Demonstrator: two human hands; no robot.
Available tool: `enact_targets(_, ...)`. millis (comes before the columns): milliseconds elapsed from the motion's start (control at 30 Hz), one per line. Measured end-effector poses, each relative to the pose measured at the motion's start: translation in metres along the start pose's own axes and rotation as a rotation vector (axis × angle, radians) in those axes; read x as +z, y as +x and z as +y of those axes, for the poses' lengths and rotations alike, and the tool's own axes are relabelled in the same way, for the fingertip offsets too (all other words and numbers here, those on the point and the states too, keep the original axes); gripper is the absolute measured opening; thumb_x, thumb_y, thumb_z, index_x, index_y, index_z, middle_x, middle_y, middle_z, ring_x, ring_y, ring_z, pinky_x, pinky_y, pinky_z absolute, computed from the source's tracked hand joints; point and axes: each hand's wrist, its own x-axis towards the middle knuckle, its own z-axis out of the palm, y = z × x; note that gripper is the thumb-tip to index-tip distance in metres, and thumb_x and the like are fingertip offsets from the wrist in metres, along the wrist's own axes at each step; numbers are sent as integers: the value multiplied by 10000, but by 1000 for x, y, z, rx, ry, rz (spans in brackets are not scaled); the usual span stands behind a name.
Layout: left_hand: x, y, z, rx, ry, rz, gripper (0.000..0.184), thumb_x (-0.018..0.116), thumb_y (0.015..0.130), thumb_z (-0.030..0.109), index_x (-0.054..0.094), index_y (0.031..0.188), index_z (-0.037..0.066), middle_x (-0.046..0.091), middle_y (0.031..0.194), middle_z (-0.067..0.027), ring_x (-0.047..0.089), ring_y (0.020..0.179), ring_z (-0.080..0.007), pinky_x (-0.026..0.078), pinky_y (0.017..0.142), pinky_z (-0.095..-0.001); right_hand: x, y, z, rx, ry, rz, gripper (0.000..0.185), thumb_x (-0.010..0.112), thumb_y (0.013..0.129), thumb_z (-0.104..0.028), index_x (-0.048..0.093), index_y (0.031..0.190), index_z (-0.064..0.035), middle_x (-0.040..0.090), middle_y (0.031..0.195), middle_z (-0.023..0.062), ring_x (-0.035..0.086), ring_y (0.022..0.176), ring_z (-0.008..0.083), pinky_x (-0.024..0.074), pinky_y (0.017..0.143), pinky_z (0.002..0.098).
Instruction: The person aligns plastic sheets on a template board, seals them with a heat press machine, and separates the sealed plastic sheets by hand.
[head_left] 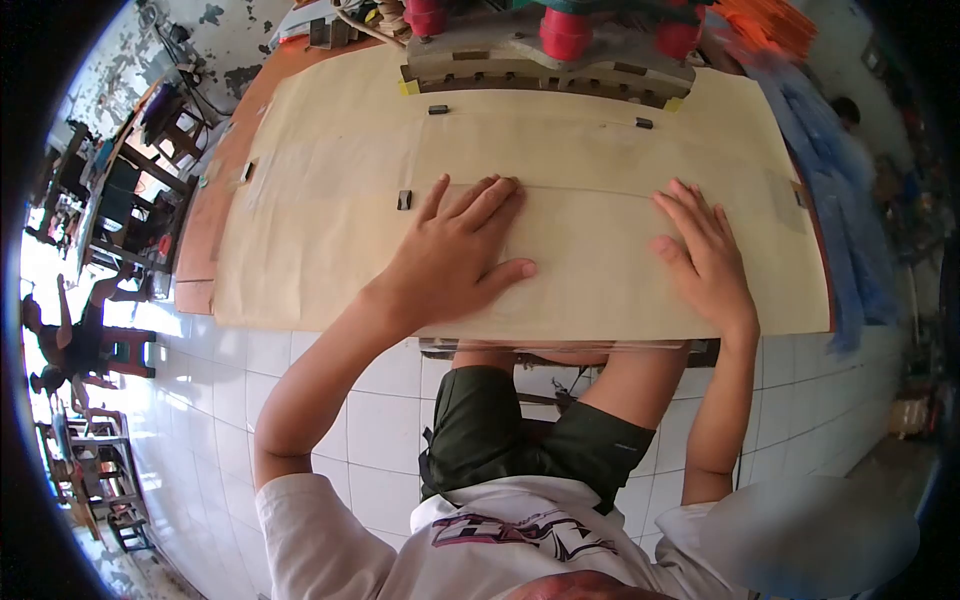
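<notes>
Head view. Clock directions read from the part named, 12 pointing away from the wearer.

Item: cream sheet [590,285], one, broad, laid flat over the worktable [222,220]. Long axis from 9 to 3 o'clock. Lies directly beneath both hands; its bare middle is toward 3 o'clock from the left hand [460,240] and toward 9 from the right hand [705,245]. Neither hand is clearly nearer that middle.

Item: thin line [590,189], across the sheet from 9 to 3 o'clock, between the fingertips of both hands; whether film edge or crease, cannot tell.

Left hand: palm down, laid out flat; little finger and thumb apart, middle fingers close together. Appears to press the sheet; grips nothing.

Right hand: palm down, fingers loosely spread, thumb toward 9 o'clock, slightly blurred. On or just over the sheet, contact not certain; grips nothing.

Small dark blocks: one [404,200] at 10 o'clock from the left hand, near; one [438,109] near 12, farther off; one [644,123] at 11 from the right hand.

Surroundings, from the sheet: machine head [550,75] with red cylinders [565,35], 12 o'clock; orange pile [770,30], 2; blue plastic [840,200], 3.
</notes>
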Motion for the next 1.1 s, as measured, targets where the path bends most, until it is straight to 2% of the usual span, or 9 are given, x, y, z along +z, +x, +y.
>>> enact_targets(167, -7, -16, -9, -61, 42, -11, 680, 473, 951, 497, 440, 1389, -21, 407, 1458, -168, 357, 1374, -306, 174, 1160, -542, 1, 0, 0, 15, 0, -6, 461, 528, 960, -356, 498, 1370, -146, 418, 1484, 110, 344, 1395, 328, 218, 1149, 516)
enact_targets(233, -6, -20, -13, -61, 97, 60, 666, 468, 947, 505, 486, 1336, -35, 454, 1403, -156, 396, 1337, -283, 205, 1141, -555, 1, 0, 1, 14, -1, -8, 462, 528, 961, -355, 497, 1373, -148, 414, 1487, 109, 341, 1398, 326, 214, 1150, 514)
enact_targets(567, -9, -29, -17, -180, 84, 16, 681, 508, 934, 494, 452, 1376, -21, 431, 1436, -169, 364, 1374, -296, 145, 1155, -552, 0, -1, 1, 28, 20, -10, 463, 523, 966, -360, 500, 1371, -137, 414, 1486, 120, 337, 1401, 323, 202, 1154, 511)
enact_targets(667, -5, -31, -15, -199, 85, 103, 664, 544, 904, 495, 501, 1318, -22, 470, 1374, -150, 405, 1327, -280, 161, 1130, -599, 1, -1, 3, 17, 27, -8, 466, 527, 963, -367, 502, 1366, -134, 417, 1483, 119, 337, 1400, 323, 204, 1153, 512)
enact_targets(733, -8, -31, -12, -285, 52, 63, 681, 526, 921, 481, 452, 1377, -19, 434, 1426, -188, 357, 1378, -298, 78, 1161, -559, 1, 0, 3, 14, 23, -8, 468, 529, 962, -371, 503, 1363, -133, 418, 1482, 120, 339, 1398, 324, 206, 1152, 515)
enact_targets(867, -5, -35, -14, -331, 44, 94, 664, 531, 918, 467, 458, 1373, -11, 435, 1423, -193, 354, 1379, -302, 52, 1159, -565, -1, 2, -1, 4, 31, -7, 461, 532, 961, -360, 504, 1356, -125, 423, 1476, 119, 344, 1392, 330, 215, 1150, 514)
enact_targets(967, -3, -36, -12, -367, 117, 205, 645, 544, 910, 453, 469, 1369, 6, 435, 1426, -185, 363, 1374, -303, 42, 1157, -569, -8, 4, -7, -2, 15, -31, 459, 544, 956, -334, 504, 1348, -99, 433, 1458, 143, 363, 1374, 337, 237, 1146, 495)
enact_targets(1033, -2, -37, -11, -386, 73, 325, 593, 610, 879, 393, 515, 1336, 27, 459, 1415, -164, 385, 1364, -294, 33, 1161, -557, -15, 10, -11, -15, -6, -75, 461, 557, 946, -317, 507, 1339, -82, 436, 1450, 158, 373, 1364, 341, 251, 1142, 488)
enact_targets(1100, -4, -41, -11, -379, 49, 337, 559, 641, 859, 356, 543, 1308, 37, 480, 1399, -152, 406, 1351, -290, 41, 1162, -554, -24, 20, -19, -29, -25, -117, 464, 570, 936, -300, 509, 1330, -64, 439, 1441, 172, 382, 1354, 346, 265, 1137, 480)
